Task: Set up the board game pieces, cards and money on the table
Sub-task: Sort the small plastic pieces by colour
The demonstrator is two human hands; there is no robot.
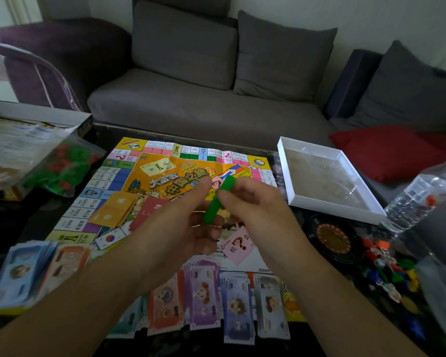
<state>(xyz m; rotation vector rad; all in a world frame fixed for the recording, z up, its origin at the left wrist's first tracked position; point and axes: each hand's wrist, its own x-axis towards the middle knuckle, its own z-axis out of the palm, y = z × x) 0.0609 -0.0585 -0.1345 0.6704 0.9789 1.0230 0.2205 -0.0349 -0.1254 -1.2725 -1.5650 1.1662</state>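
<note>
both hands are raised over the middle of the board (150,173), which lies flat on the dark bench (39,210). the right hand (245,202) pinches a green piece (219,199) between thumb and fingertips, near its middle; the piece stands tilted, top end toward the sofa (204,99). the left hand (191,222) is cupped under the piece's lower end with its fingers loosely curled; whether it grips the piece i cannot tell. on the board lie an orange card stack (116,210) and, just beside it, a red card stack (150,212). a pink card (238,244) with a question mark lies near the right wrist. money (206,297) is laid in a row of piles along the board's near edge, with more piles at the left (23,271). a bag of red and green bits (62,171) sits left of the board, beside the box (36,117). a white lid (327,176) lies to the right, with a spinner (332,238), coloured pawns (386,266) and a water bottle (422,194) near it.
</note>
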